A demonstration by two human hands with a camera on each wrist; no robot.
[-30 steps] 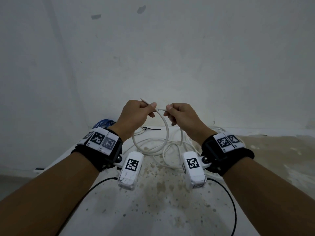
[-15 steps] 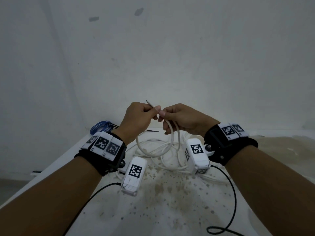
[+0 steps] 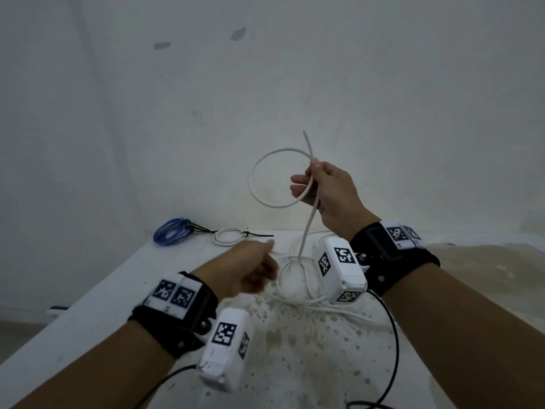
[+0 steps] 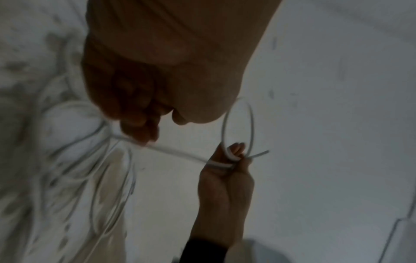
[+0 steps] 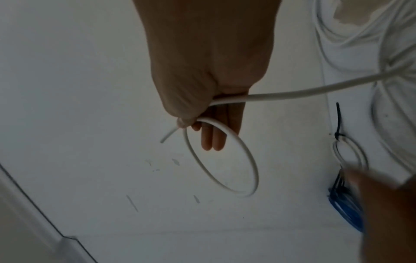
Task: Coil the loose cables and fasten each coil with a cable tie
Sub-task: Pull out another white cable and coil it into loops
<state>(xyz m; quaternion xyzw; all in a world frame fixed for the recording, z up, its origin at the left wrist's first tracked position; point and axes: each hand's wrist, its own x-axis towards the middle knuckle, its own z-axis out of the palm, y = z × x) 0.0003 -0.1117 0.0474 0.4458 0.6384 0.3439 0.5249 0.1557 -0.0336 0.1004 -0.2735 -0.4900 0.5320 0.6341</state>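
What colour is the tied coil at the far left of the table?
Blue: the blue coil, best seen in the head view.

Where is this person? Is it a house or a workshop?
Hard to say; probably a plain workroom. There's a bare white wall, a stained white table, loose white cable on it, and two coils already tied: blue and white.

Right hand (image 5: 209, 74) pinches white cable (image 5: 292, 91) between thumb and fingers, one round loop (image 5: 245, 160) hanging past the fingertips (image 5: 212, 142), short free end sticking out left. Cable runs right to a loose white pile (image 5: 360, 35). Tied white coil (image 5: 350, 151) and blue coil (image 5: 346, 210) at right; blurred left hand (image 5: 387, 213) lower right.
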